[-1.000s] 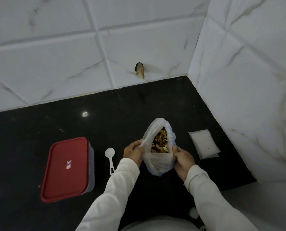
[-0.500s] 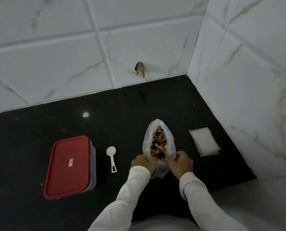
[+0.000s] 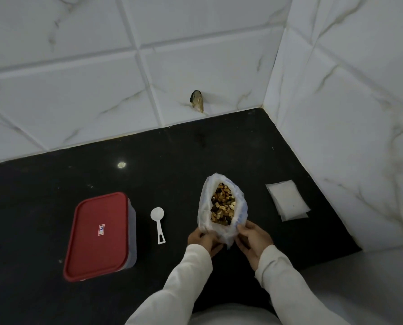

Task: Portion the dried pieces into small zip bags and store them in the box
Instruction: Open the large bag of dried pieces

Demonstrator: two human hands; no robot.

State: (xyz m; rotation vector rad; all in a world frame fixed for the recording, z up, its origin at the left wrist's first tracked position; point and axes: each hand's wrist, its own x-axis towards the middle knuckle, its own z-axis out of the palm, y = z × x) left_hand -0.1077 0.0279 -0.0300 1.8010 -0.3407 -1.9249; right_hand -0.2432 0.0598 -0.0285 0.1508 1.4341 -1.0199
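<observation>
The left hand (image 3: 203, 240) and the right hand (image 3: 254, 240) each grip the near, lower end of a translucent white plastic bag (image 3: 204, 214), fingers curled into the crumpled plastic from either side. Both arms wear cream long sleeves (image 3: 184, 277). The bag stands on the black stone worktop (image 3: 55, 184), in its right half and nearer the front edge than the back. Its mouth gapes upward, showing the brown and tan dried pieces (image 3: 222, 205) that fill it.

Beside the bag, toward the worktop's right edge along the side wall, a flat stack of small clear zip bags (image 3: 287, 200) lies apart from it. On the bag's other side lies a small white plastic measuring spoon (image 3: 158, 221), bowl toward the back edge, handle toward the front. Further left sits a rectangular clear plastic box with a red lid (image 3: 99, 235), the lid on. A small red-and-white sticker (image 3: 100, 230) sits at the lid's centre; its blue marking is too small to read.

White marbled wall tiles (image 3: 78, 90) meet at the worktop's back right corner, and one tile has a broken chip (image 3: 197, 101) just above the back edge.
</observation>
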